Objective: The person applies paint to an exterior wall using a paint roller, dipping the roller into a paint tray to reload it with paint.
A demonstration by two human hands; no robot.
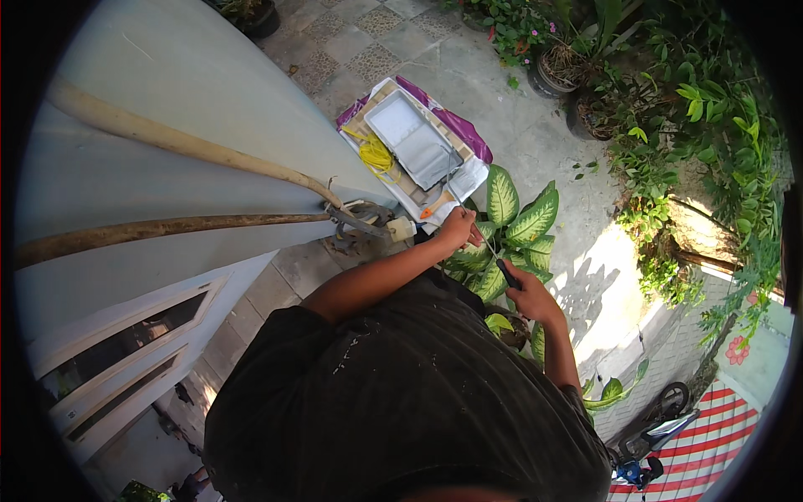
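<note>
My right hand [529, 293] is closed around the black handle [509, 275] of a thin metal rod tool, perhaps a paint roller frame. My left hand [461, 229] grips the same rod farther up, near its bend. Beyond my hands lies a grey paint tray [414, 135] with pale contents, on a tiled surface with purple and white wrapping [461, 128] around it. A bundle of yellow string [376, 154] rests against the tray's left side. A brush-like tool with an orange tip [426, 213] lies near my left hand; its kind is unclear.
Left stands a pale wall with two bent wooden poles [251, 160]. A white bottle-like container [401, 229] sits where the poles meet. A potted plant with variegated leaves [530, 219] grows close to my hands. More potted plants [555, 72] line the right, and a motorcycle [652, 433] stands lower right.
</note>
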